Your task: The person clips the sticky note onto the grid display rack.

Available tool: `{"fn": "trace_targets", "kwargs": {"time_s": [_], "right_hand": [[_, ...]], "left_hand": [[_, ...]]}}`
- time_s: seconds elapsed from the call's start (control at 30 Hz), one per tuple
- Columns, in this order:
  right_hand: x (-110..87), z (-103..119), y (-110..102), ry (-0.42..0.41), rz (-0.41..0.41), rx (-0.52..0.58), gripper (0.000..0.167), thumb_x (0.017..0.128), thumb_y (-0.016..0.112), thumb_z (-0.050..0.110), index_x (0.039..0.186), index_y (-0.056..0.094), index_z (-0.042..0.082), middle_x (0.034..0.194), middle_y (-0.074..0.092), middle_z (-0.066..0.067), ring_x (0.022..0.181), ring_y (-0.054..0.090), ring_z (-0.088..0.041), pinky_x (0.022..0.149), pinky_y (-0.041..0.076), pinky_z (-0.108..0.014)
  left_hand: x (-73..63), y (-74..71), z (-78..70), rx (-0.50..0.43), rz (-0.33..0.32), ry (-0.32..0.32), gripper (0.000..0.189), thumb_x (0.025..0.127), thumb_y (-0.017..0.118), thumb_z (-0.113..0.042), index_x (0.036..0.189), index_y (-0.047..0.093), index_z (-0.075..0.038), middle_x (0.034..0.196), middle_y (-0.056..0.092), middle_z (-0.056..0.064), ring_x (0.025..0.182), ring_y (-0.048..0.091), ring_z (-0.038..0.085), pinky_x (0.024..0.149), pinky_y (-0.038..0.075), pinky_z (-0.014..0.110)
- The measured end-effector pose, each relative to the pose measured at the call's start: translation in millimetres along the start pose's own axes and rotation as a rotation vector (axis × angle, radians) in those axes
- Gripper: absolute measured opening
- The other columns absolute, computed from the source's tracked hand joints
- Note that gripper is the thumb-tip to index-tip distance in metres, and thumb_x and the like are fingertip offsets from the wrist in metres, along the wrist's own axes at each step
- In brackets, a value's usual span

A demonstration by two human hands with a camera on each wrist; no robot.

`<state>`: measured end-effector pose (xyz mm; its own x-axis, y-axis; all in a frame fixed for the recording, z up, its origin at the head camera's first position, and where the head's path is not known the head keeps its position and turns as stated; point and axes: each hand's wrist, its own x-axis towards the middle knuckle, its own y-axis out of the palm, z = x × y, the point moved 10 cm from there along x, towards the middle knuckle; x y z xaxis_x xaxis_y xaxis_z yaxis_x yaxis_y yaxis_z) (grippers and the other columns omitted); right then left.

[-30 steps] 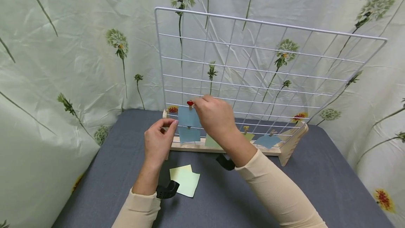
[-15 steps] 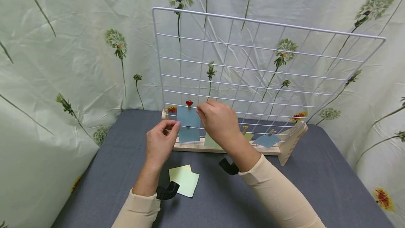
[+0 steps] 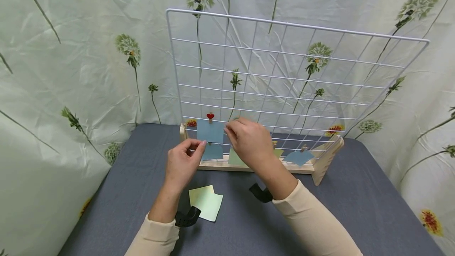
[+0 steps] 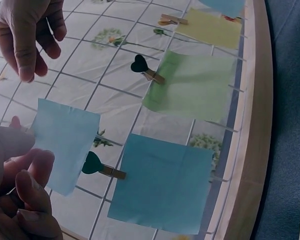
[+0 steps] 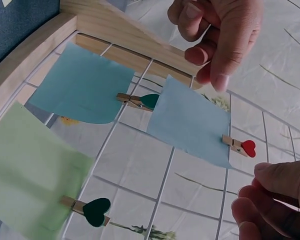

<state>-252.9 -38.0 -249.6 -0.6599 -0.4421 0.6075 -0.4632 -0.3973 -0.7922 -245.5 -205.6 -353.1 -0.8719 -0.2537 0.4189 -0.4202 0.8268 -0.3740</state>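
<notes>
A light blue paper note [image 3: 209, 131] hangs on the white wire grid, fixed at its top by a small wooden clothespin with a red heart [image 5: 248, 148]. My left hand [image 3: 183, 161] is near the note's lower left part, its fingers loosely bent with nothing between them. Just beside the note's right edge hovers my right hand [image 3: 250, 139]; the right wrist view shows its fingers [image 5: 277, 175] bent, holding nothing, apart from the clothespin. Directly below, a darker blue note [image 4: 162, 182] hangs from a clothespin with a green heart [image 4: 92, 163].
A green note [image 4: 190, 87], a yellow note [image 4: 212, 29] and another blue note [image 3: 299, 157] hang along the grid's bottom. The grid [image 3: 291, 23] stands in a wooden base [image 3: 321, 163]. Loose yellow and green notes [image 3: 207, 204] lie on the dark tablecloth [image 3: 245, 224].
My right hand has come off the red heart clothespin and moved right and down. My left hand has shifted slightly right and down. The note stays hanging.
</notes>
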Motion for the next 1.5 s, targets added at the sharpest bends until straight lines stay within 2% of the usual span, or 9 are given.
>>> {"fn": "trace_targets", "kwargs": {"time_s": [0.27,0.47,0.73,1.0,1.27,1.5], "right_hand": [[-16.8,-13,-3,0.069,0.014,0.027,0.011,0.095,0.074,0.023,0.099,0.079,0.014,0.087,0.075,-0.001,0.072,0.068,-0.017,0.059,0.054,-0.033],[-32.4,-25,-5,0.101,-0.006,0.031,0.011,0.094,0.075,0.023,0.097,0.079,0.013,0.087,0.074,-0.001,0.070,0.067,-0.016,0.057,0.052,-0.032],[-51.6,-40,-4,0.133,-0.038,0.054,0.010,0.092,0.077,0.022,0.097,0.080,0.013,0.090,0.077,-0.003,0.071,0.069,-0.016,0.057,0.052,-0.033],[-76.2,-57,-7,0.190,-0.054,0.077,0.007,0.090,0.078,0.018,0.096,0.080,0.015,0.087,0.076,0.000,0.070,0.066,-0.013,0.056,0.048,-0.029],[-98.7,-75,-5,0.234,-0.039,0.072,0.009,0.088,0.080,0.018,0.096,0.080,0.015,0.087,0.076,-0.001,0.068,0.065,-0.013,0.056,0.047,-0.029],[-112.8,-91,-10,0.252,-0.079,0.072,0.011,0.085,0.082,0.015,0.095,0.080,0.013,0.087,0.077,-0.002,0.070,0.069,-0.017,0.057,0.050,-0.033]], "left_hand": [[-4.3,6.0,1.0,0.033,0.046,-0.004,0.015,0.095,0.074,-0.024,0.097,0.077,-0.009,0.080,0.071,0.006,0.069,0.056,0.016,0.056,0.045,0.025],[-6.9,7.9,0.5,0.058,0.047,0.019,0.013,0.093,0.076,-0.023,0.094,0.077,-0.010,0.082,0.073,0.005,0.068,0.057,0.014,0.059,0.046,0.025],[-11.8,13.5,-0.5,0.084,0.094,0.014,0.015,0.094,0.075,-0.023,0.096,0.077,-0.009,0.085,0.074,0.005,0.071,0.057,0.015,0.060,0.047,0.024],[-18.0,14.8,-1.0,0.135,0.108,0.052,0.011,0.092,0.077,-0.021,0.094,0.077,-0.010,0.083,0.073,0.002,0.072,0.058,0.013,0.064,0.048,0.025],[-22.6,17.5,-0.7,0.171,0.138,0.088,0.010,0.093,0.076,-0.022,0.093,0.077,-0.012,0.080,0.071,-0.001,0.067,0.054,0.008,0.059,0.044,0.023],[-25.4,20.6,1.8,0.192,0.169,0.076,0.009,0.093,0.076,-0.022,0.093,0.077,-0.013,0.081,0.071,-0.002,0.067,0.056,0.007,0.058,0.045,0.023]]}}
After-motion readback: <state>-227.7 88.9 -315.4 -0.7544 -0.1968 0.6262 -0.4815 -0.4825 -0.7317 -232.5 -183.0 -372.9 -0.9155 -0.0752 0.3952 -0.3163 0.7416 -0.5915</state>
